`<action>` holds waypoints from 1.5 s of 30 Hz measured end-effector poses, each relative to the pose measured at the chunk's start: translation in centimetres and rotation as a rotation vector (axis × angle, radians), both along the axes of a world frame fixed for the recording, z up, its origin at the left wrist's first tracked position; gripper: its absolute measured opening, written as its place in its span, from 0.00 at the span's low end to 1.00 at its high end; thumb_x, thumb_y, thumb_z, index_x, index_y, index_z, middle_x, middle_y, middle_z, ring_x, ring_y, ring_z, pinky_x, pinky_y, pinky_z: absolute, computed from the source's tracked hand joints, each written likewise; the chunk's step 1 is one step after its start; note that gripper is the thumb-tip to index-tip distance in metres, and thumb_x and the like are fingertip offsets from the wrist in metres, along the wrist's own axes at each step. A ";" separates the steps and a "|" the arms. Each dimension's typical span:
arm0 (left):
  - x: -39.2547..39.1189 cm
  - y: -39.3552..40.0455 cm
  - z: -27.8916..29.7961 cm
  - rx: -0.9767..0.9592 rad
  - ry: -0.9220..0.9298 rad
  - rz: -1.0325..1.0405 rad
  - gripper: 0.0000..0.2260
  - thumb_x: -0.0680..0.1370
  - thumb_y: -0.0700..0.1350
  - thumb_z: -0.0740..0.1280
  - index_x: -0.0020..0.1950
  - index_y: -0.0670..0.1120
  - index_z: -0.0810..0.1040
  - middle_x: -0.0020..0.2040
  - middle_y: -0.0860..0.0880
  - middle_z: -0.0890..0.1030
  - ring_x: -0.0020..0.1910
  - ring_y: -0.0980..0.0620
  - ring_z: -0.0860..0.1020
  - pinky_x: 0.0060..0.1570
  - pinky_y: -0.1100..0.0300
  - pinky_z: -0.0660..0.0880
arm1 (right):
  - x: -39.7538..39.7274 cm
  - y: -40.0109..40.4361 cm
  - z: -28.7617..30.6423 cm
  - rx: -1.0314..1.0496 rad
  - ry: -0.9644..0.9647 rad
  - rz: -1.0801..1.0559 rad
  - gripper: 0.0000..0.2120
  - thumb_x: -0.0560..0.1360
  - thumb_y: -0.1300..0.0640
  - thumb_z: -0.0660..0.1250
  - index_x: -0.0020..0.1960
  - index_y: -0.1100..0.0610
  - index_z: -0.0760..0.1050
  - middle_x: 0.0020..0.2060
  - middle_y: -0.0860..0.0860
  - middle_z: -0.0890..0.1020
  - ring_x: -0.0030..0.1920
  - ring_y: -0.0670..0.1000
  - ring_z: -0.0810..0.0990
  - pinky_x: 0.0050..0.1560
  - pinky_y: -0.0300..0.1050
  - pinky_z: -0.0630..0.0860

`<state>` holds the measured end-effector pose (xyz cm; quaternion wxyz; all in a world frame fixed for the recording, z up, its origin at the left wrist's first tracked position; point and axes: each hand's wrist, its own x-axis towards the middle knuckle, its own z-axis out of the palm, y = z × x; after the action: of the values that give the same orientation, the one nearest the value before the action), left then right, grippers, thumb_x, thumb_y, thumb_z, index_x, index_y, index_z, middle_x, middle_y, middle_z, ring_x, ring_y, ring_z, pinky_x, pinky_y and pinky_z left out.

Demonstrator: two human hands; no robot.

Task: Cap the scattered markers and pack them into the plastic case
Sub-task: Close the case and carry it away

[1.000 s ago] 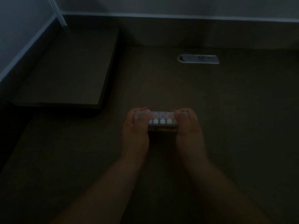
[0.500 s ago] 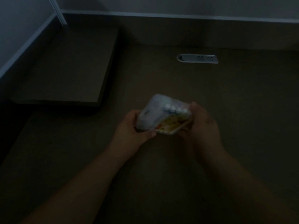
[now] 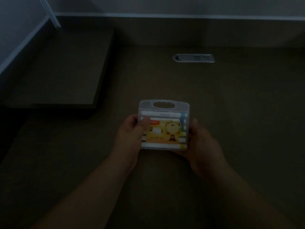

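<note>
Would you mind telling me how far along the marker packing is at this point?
Nearly finished, it seems. The clear plastic carry case with the yellow cartoon label looks closed, with white capped markers lying in rows inside. The left hand and right hand hold it by its sides, flat side up, above the brown table. No loose markers show on the table. Left: probably only setting the case down; the dim light hides the latch.

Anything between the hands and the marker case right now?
Nothing visible. The left hand grips the plastic case at its left edge, thumb on the front; the right hand holds its right side. Markers show inside it.
</note>
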<state>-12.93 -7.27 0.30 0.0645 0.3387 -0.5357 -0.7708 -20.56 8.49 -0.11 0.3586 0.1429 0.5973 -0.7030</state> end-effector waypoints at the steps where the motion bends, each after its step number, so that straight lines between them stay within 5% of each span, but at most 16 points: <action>1: 0.0 0.2 0.0 -0.011 -0.004 -0.010 0.14 0.74 0.52 0.67 0.58 0.50 0.78 0.50 0.47 0.85 0.49 0.47 0.85 0.51 0.43 0.80 | 0.2 -0.1 0.6 0.007 0.018 -0.011 0.15 0.80 0.45 0.57 0.56 0.50 0.79 0.49 0.55 0.86 0.50 0.56 0.85 0.54 0.59 0.80; 6: -0.2 2.1 0.6 -0.090 -0.045 0.025 0.13 0.80 0.57 0.60 0.53 0.51 0.79 0.44 0.49 0.86 0.41 0.51 0.85 0.39 0.51 0.81 | 1.3 0.6 1.5 0.133 0.199 -0.003 0.15 0.79 0.38 0.58 0.51 0.45 0.79 0.47 0.51 0.86 0.48 0.52 0.85 0.52 0.57 0.81; 10: 0.5 3.8 2.7 -0.125 -0.072 0.005 0.14 0.81 0.58 0.58 0.53 0.52 0.79 0.44 0.48 0.86 0.42 0.51 0.85 0.41 0.50 0.82 | 2.2 2.6 3.7 0.158 0.253 0.026 0.17 0.79 0.38 0.57 0.51 0.46 0.80 0.43 0.48 0.86 0.42 0.46 0.86 0.43 0.46 0.82; 14: 1.0 6.2 8.7 -0.294 -0.005 -0.133 0.18 0.82 0.59 0.54 0.53 0.51 0.78 0.44 0.48 0.85 0.40 0.54 0.85 0.35 0.60 0.79 | 2.8 5.6 8.9 0.146 0.320 -0.008 0.18 0.78 0.36 0.58 0.51 0.47 0.80 0.44 0.50 0.87 0.45 0.51 0.86 0.52 0.60 0.81; 22: -1.9 12.8 23.8 -0.280 0.250 -0.234 0.25 0.76 0.63 0.60 0.59 0.44 0.77 0.52 0.41 0.84 0.52 0.42 0.83 0.54 0.38 0.78 | 1.4 13.0 23.3 0.015 0.475 -0.162 0.18 0.80 0.39 0.57 0.53 0.48 0.81 0.50 0.54 0.86 0.51 0.56 0.85 0.54 0.63 0.79; 27: -1.7 19.0 29.9 -0.267 0.277 -0.357 0.20 0.80 0.58 0.58 0.59 0.43 0.77 0.50 0.43 0.85 0.50 0.45 0.84 0.52 0.41 0.80 | 3.7 19.7 29.4 0.015 0.491 -0.254 0.17 0.80 0.40 0.56 0.54 0.48 0.78 0.47 0.52 0.86 0.49 0.54 0.86 0.53 0.61 0.81; 45: 0.3 37.6 30.7 -0.011 0.213 -0.941 0.20 0.78 0.58 0.62 0.58 0.44 0.78 0.51 0.41 0.85 0.51 0.42 0.84 0.56 0.38 0.77 | 16.0 35.8 30.5 0.229 0.433 -0.864 0.20 0.80 0.39 0.55 0.54 0.51 0.79 0.46 0.53 0.86 0.48 0.53 0.86 0.55 0.60 0.80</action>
<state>-12.65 30.33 31.04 -0.2349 -0.0215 -0.6254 -0.7438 -4.52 44.32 30.35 -0.1160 0.2664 0.6177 -0.7308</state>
